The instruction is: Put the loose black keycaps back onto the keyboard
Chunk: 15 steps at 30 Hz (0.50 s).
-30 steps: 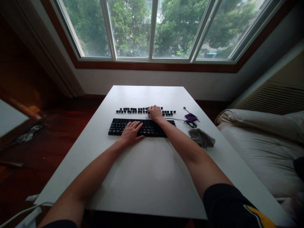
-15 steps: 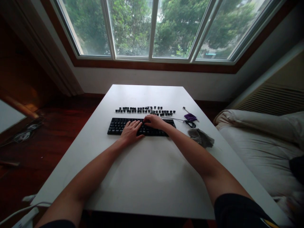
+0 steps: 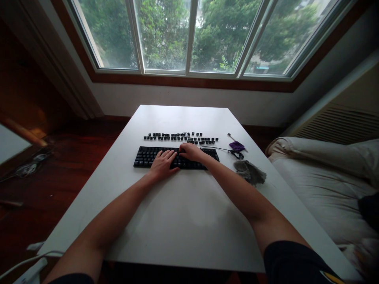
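Note:
A black keyboard lies on the white table, partly covered by both hands. My left hand rests flat across its middle, fingers stretched out and thumb apart toward the front edge. Beside it, my right hand is curled at the keyboard's upper middle with fingertips pressed together; whatever is between them is too small and hidden to make out. Beyond the keyboard, several loose black keycaps stand in uneven rows.
On the right of the white table are a purple cloth, a thin stick-like tool, a coiled black cable and a crumpled grey rag. A pale sofa stands against the right side; a window is ahead.
Almost nothing differs. Both hands keep their places on the keyboard, and the view has shifted very slightly.

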Available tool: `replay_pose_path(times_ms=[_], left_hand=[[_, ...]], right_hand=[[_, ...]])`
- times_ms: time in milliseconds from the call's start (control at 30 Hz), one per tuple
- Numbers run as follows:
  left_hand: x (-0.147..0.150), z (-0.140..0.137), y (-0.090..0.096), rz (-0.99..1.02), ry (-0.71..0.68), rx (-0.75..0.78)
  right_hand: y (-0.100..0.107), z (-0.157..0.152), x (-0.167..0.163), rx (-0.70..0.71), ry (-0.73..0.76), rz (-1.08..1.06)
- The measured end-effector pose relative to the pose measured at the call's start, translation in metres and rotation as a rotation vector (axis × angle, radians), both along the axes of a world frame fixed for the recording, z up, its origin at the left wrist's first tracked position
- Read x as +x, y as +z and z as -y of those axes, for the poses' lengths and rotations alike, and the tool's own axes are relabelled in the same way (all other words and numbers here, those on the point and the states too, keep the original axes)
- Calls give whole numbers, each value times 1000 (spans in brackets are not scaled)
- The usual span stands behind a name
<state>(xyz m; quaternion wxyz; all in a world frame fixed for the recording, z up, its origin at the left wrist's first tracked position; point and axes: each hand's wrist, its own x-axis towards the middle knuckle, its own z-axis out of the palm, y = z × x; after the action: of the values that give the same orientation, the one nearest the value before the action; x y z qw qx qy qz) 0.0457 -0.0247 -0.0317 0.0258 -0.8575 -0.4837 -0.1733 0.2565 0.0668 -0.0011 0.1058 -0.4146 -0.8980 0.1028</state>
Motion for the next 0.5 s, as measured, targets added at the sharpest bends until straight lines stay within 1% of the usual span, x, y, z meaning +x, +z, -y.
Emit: replay_pose_path(times_ms=[67,200,333,500], left_hand=[[0,0,1,-1,-1,1],[0,-1,0,-2,-4,1],[-2,-2,0,0,-8,4],[-3,-2,0,9,-9,-5]], right_hand=[[1,2,-1,12,-3,23],[4,7,0,85,-5,55],[5,9,4,43,26,20],[0,9,4,67,-31,-51]])
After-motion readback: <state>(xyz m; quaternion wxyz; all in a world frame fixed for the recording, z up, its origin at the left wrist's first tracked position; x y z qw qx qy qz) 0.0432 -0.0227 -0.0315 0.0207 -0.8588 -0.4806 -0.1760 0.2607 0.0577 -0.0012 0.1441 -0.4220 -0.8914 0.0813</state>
